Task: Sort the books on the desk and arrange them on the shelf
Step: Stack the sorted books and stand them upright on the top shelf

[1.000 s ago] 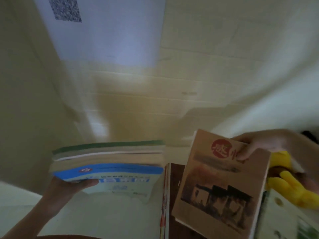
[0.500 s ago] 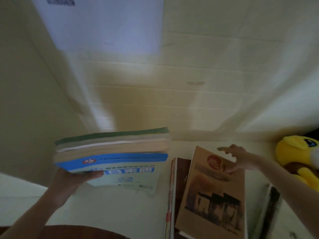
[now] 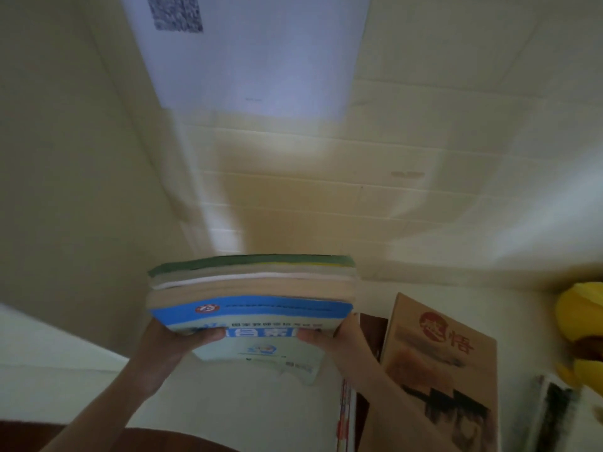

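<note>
Above the counter (image 3: 228, 406) | I see left hand (image 3: 169, 349) and right hand (image 3: 341, 337), fingers (image 3: 208, 336) curled round the book stack (image 3: 251, 288) | brown book (image 3: 440, 370) near right | yellow plush (image 3: 580, 316) far right

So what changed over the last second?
The right hand let go of the brown paperback with the red seal, left it lying flat at right, and moved left to grip the blue-covered book stack. The left hand kept its grip on that stack; the yellow plush toy stayed put.
</note>
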{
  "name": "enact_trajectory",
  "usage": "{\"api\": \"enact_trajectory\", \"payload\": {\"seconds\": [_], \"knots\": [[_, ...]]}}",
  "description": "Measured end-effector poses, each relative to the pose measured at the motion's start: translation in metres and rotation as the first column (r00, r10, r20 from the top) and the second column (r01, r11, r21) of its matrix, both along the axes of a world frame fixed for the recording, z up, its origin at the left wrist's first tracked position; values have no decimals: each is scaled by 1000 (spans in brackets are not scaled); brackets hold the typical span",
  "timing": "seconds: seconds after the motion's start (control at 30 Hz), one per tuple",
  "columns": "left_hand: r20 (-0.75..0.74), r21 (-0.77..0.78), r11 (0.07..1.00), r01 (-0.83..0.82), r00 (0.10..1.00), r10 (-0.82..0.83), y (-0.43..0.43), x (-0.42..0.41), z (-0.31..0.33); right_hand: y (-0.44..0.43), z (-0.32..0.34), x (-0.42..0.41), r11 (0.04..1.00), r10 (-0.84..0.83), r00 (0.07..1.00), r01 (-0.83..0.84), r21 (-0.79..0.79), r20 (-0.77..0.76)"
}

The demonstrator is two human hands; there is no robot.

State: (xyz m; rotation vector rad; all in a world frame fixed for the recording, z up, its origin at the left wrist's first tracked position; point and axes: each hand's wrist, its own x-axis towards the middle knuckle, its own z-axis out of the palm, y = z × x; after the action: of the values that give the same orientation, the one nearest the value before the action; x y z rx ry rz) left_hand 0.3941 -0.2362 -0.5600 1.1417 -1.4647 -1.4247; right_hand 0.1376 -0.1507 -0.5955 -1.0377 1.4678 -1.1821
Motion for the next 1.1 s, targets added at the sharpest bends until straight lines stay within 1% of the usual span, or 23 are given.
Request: {"api": "enact_trajectory", "payload": {"seconds": [0.07, 0.17, 0.33, 0.47, 0.6, 0.67, 0.77, 0.87, 0.97, 1.1], "knots": [[-38, -12, 1000, 28, 999, -28, -1, -3, 2, 1, 0, 3, 999, 2, 999, -4, -38, -43], [-111, 33, 999, 11, 994, -7, -1, 1, -2, -3, -1, 3, 996, 12, 1000, -14, -84, -23], [16, 33, 999, -36, 999, 35, -2, -3, 2, -3, -2, 2, 1000, 9, 999, -10, -24, -52], [51, 62, 997, 35, 998, -38, -1, 1, 0, 3, -11, 1, 998, 31, 993, -25, 52, -112], [180, 108, 990, 86, 978, -104, -1, 21, -21, 6, -15, 4, 997, 9, 984, 4, 76, -176], [203, 128, 991, 49, 976, -74, -2, 29, -34, 7, -14, 5, 996, -17, 981, 34, 87, -194], [207, 90, 996, -29, 978, 10, -4, 26, -43, 7, -12, 8, 992, -78, 976, 96, 80, -201], [162, 43, 995, -90, 983, 82, -4, 12, -42, 4, -9, 12, 978, -191, 964, 203, 52, -183], [143, 2, 994, -106, 984, 105, -6, 1, -38, -1, -5, 17, 964, -253, 950, 263, 27, -185], [146, -14, 991, -131, 981, 132, -5, -2, -34, -1, 2, 16, 959, -274, 945, 283, 29, -178]]}}
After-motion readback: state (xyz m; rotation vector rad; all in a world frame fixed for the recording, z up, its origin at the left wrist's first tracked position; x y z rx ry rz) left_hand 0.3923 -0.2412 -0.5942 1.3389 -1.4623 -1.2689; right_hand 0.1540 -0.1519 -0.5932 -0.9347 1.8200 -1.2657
